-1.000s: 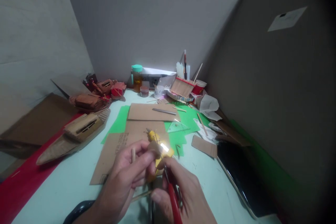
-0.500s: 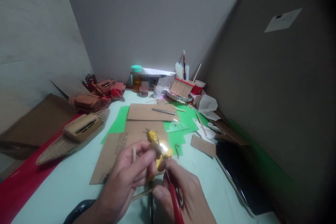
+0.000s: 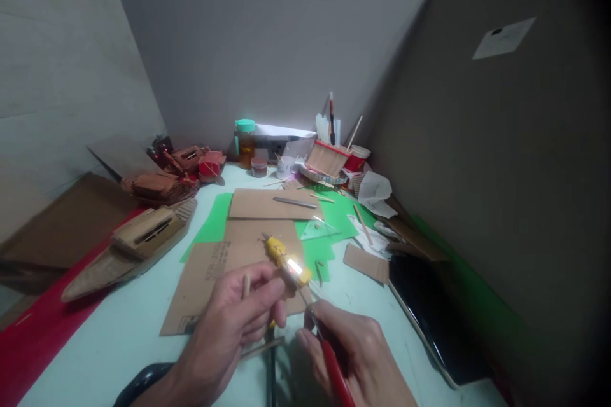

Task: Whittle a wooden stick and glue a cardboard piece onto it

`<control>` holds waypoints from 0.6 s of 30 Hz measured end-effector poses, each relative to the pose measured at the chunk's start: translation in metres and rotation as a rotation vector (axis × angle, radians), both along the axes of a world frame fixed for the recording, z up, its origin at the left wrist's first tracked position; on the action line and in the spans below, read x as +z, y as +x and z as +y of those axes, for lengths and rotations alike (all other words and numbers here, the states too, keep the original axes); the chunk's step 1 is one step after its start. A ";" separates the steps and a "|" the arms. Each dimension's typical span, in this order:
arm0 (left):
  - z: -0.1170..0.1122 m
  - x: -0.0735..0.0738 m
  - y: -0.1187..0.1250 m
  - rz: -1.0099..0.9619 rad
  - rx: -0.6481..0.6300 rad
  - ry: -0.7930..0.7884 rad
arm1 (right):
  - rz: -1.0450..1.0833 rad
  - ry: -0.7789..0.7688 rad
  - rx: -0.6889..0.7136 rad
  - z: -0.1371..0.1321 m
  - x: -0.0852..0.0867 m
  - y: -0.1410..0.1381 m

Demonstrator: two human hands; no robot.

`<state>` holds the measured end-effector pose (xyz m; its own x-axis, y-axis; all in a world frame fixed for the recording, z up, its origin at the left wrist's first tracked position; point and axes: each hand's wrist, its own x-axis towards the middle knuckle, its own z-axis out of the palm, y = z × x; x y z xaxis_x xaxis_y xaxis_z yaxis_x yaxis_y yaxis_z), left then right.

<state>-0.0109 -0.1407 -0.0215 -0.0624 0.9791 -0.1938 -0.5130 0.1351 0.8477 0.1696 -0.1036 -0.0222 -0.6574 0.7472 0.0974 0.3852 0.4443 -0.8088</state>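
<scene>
My left hand (image 3: pixel 233 321) is closed in a pinch, with a small brown cardboard piece (image 3: pixel 289 285) at its fingertips. A thin wooden stick (image 3: pixel 247 286) pokes up between the same hand's fingers. In my right hand (image 3: pixel 365 346) is a pair of scissors (image 3: pixel 338 374) with red handles, the narrow metal blades pointing up and left, next to the cardboard piece. Blur hides whether the blades touch it. Just beyond both hands lies a yellow glue gun (image 3: pixel 277 249) on the cardboard sheet (image 3: pixel 195 289). Below my left fingers, another stick-like length (image 3: pixel 262 348) shows.
Cardboard model boats (image 3: pixel 138 245) stand at the left. A metal blade-like strip (image 3: pixel 294 202) and a clear set square (image 3: pixel 319 229) lie ahead. A dark glossy flat device (image 3: pixel 434 318) lies at the right. Behind are a lidded bottle (image 3: pixel 246 143) and a wooden holder (image 3: pixel 327 158).
My right hand has moved right and slightly down with the scissors, away from my left fingers. The small cardboard piece has turned and dropped a little. More of the glue gun shows.
</scene>
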 end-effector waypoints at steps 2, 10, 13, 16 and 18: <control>-0.001 -0.001 0.000 0.025 -0.010 0.006 | -0.011 0.002 0.022 -0.001 0.003 0.003; -0.004 -0.003 0.000 0.243 -0.067 0.056 | -0.085 -0.051 -0.022 -0.007 0.013 0.010; -0.004 -0.001 0.000 0.258 -0.125 0.046 | -0.046 -0.069 -0.019 -0.008 0.013 0.006; -0.002 -0.001 0.001 0.243 -0.159 0.039 | -0.005 -0.019 -0.022 -0.008 0.010 0.004; -0.001 -0.003 0.000 0.240 -0.175 0.029 | -0.002 -0.001 -0.011 -0.008 0.007 0.006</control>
